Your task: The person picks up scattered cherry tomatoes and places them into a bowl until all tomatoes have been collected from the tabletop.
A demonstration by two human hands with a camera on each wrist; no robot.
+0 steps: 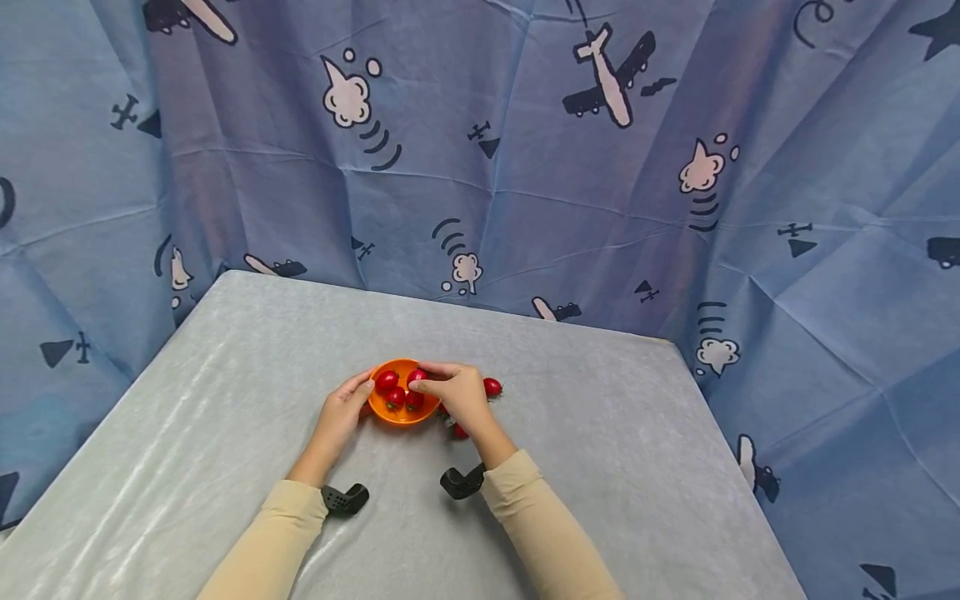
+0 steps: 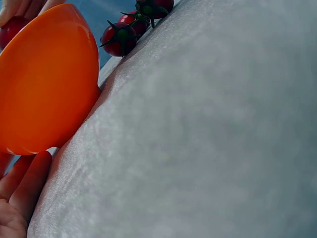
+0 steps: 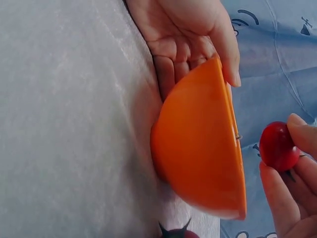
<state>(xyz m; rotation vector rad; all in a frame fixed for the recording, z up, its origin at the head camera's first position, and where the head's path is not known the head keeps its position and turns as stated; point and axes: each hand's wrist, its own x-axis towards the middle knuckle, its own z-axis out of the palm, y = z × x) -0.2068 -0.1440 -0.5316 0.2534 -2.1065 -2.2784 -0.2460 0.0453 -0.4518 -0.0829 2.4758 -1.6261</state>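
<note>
An orange bowl (image 1: 402, 419) stands on the table with several red cherry tomatoes (image 1: 387, 381) inside. My left hand (image 1: 337, 417) holds the bowl's left side, thumb over the rim and fingers against the outer wall. Above the bowl's right side, my right hand (image 1: 461, 396) pinches one cherry tomato (image 3: 278, 146) between thumb and fingers. The right wrist view shows this tomato raised past the rim, its green stem end toward the palm.
More cherry tomatoes with green stems (image 2: 119, 38) lie on the table right of the bowl, partly hidden by my right hand in the head view. One tomato (image 1: 492, 387) sits farther right. A blue patterned curtain (image 1: 420, 192) hangs behind the pale tabletop (image 1: 600, 467).
</note>
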